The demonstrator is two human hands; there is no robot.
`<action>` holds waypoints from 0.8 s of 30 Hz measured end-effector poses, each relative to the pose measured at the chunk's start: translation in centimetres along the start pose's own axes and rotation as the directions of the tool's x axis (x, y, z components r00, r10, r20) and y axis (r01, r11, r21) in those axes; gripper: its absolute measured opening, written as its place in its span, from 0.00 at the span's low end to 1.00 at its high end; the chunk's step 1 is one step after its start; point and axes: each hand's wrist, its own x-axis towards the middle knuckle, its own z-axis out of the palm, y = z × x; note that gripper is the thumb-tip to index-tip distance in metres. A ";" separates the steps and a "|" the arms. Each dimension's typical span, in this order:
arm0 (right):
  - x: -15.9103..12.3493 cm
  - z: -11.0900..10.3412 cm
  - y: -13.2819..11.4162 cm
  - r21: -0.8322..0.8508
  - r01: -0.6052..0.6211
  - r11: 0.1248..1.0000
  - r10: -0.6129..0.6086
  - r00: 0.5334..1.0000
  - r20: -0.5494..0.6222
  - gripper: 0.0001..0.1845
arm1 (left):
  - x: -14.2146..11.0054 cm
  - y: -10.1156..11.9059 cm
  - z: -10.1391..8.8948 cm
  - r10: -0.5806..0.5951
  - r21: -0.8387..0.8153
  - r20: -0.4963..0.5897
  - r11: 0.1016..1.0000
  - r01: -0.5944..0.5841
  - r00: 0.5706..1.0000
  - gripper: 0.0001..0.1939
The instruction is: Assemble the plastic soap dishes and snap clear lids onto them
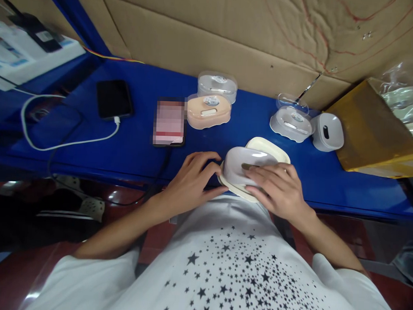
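A pale lilac box lid (242,163) rests tilted on a cream oval base (266,146) at the near edge of the blue table (132,139). My right hand (280,189) lies on top of the lid, fingers stretched across it and pressing down. My left hand (192,179) grips the left end of the same box, its fingers curled against the lid and base.
Behind stand a peach box (208,110), a clear box (217,85), a grey-white box (291,122) and a white lid on its side (327,131). A black phone (114,99) with a white cable and a blurred phone (169,122) lie left. A yellow carton (373,129) stands right; cardboard behind.
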 end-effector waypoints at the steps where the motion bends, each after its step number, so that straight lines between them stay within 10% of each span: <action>1: 0.0 0.2 -0.5 0.001 0.017 1.000 -0.017 1.000 0.008 0.28 | 0.0 0.0 0.0 -0.001 -0.006 -0.011 1.000 0.001 1.000 0.17; 7: -0.3 0.7 -2.2 -0.025 0.107 0.994 -0.109 0.991 -0.076 0.37 | -0.1 0.2 -0.1 0.018 -0.033 0.031 0.999 -0.017 0.999 0.35; 18: 0.5 1.6 -1.0 0.034 0.243 0.969 -0.238 0.965 -0.110 0.23 | 0.0 0.3 -0.3 0.025 0.029 0.153 0.999 -0.030 0.988 0.41; 24: 0.2 1.8 -0.3 -0.012 0.115 0.993 -0.115 0.985 -0.127 0.30 | 0.2 0.5 -0.7 0.008 0.008 0.179 1.000 -0.010 0.984 0.40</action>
